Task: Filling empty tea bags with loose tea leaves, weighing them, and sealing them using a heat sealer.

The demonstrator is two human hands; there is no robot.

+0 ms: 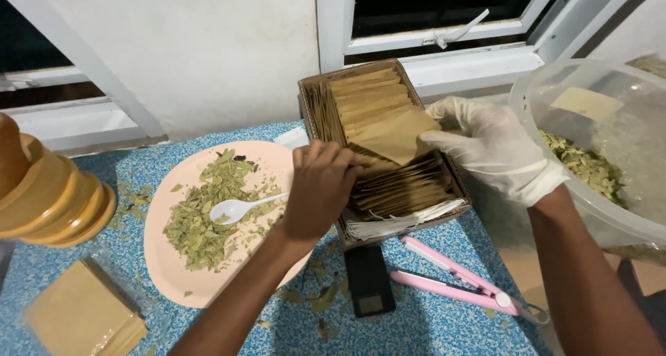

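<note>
- Head view: my bare left hand (320,189) dips curled fingers into the cardboard box (313,96) at the table's far edge, pinching a brown paper sachet (397,135).
- My gloved right hand (494,148) grips that sachet's right edge, steadying it for removal.
- Pink plate (163,259) of dried leaves sits left of the box.

It looked like a home set up for small-scale packing: a table (430,321) under a blue patterned cloth stood against a white wall (208,51) with windows (444,9) at the far side.
</note>
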